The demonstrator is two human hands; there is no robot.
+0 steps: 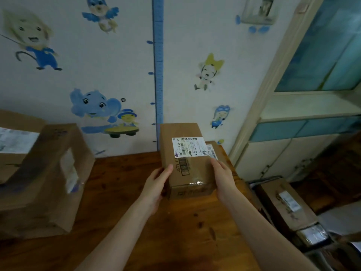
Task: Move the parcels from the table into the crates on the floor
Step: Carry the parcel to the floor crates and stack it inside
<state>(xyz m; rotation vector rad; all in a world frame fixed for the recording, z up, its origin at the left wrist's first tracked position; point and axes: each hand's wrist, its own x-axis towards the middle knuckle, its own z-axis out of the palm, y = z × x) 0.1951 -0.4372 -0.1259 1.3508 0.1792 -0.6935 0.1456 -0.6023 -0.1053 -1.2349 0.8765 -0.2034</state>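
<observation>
- The wooden table (121,216) fills the lower part of your view and stands against a wall with cartoon stickers.
- A large carton (46,178) sits on the table's left side, well apart from your hands. Another box (13,137) stands behind it at the left edge.
- On the floor to the right of the table is a dark crate (260,181). A long brown parcel (283,204) already lies in it, with a shiny wrapped packet (312,234) at its near end.
- The parcel (187,169) you are handling is at the table's back right corner, its long side pointing away from you. You cannot tell from here whether it rests on the wood or is just off it.
- A smaller parcel (215,148) shows just behind its right edge, close to the wall.
- Your left hand (156,186) grasps the parcel's near left corner. The thumb lies across the top face and the fingers run along the left side.
- Your right hand (224,180) grasps the right side opposite. One digit lies straight along the top right edge, the palm presses the side, and the remaining fingers are hidden past the edge.
- The parcel is clamped between both hands, which are spread to its full width.
- A white shipping label (188,146) sits on the parcel's top face, beyond both thumbs and untouched by either hand.
</observation>
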